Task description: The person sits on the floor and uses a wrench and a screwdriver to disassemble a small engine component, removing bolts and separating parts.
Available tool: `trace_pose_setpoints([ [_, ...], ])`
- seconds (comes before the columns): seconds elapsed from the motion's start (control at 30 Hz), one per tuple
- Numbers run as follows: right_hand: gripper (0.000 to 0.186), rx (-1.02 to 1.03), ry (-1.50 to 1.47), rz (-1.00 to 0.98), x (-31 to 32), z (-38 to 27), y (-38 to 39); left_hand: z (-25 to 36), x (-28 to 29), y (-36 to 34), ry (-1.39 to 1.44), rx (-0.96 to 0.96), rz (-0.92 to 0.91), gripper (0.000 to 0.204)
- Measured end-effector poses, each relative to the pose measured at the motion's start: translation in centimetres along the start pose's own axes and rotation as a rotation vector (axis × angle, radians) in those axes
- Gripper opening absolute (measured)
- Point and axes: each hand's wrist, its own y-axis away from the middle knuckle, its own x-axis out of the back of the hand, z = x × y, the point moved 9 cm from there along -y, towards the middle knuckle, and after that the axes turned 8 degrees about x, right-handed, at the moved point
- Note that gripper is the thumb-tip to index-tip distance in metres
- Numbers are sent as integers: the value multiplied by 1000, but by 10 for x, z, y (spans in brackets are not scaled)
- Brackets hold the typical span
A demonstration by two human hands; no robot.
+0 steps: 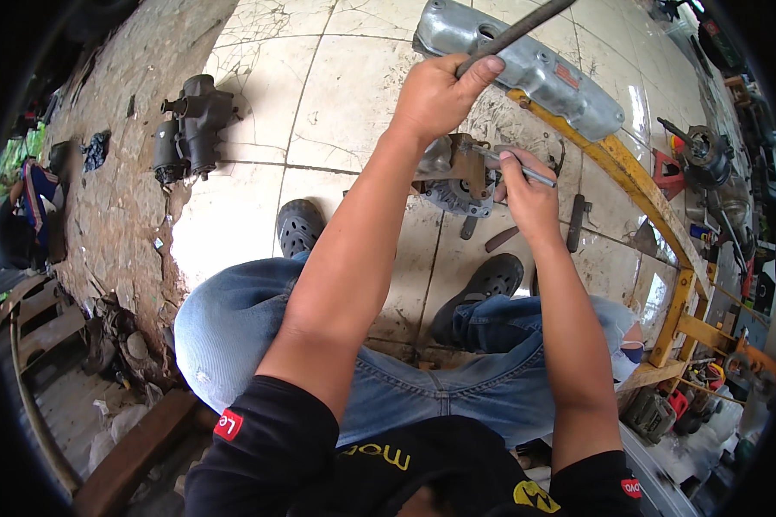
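Long dark round metal rod [530, 28]: gripped in your left hand [440, 93], slanting toward 2 o'clock, far end beyond view. Slim grey straight metal rod [539, 177]: pinched in your right hand [527, 191], pointing toward 10 o'clock, inner tip at assembly; contact unclear. Silvery, ribbed metal assembly with rusty-brown upper part [461, 194]: sits at 9 o'clock from your right hand, 6 o'clock from your left, partly hidden behind your left forearm.
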Motion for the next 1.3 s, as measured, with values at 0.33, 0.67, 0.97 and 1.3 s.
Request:
trace_pose_setpoints([
  [0.33,25,-21,51,-44,-4,29,12,-9,-52,-13,-62,95,-263,73],
  [0.67,28,71,-60,-55,-11,35,28,-16,-46,-7,18,81,-316,61],
  [0.97,101,194,559,-448,-44,57,-15,-8,-48,-1,15,118,-287,60],
  [1.3,87,295,465,-328,-54,66,-40,1,-51,-38,-253,89,-122,53],
])
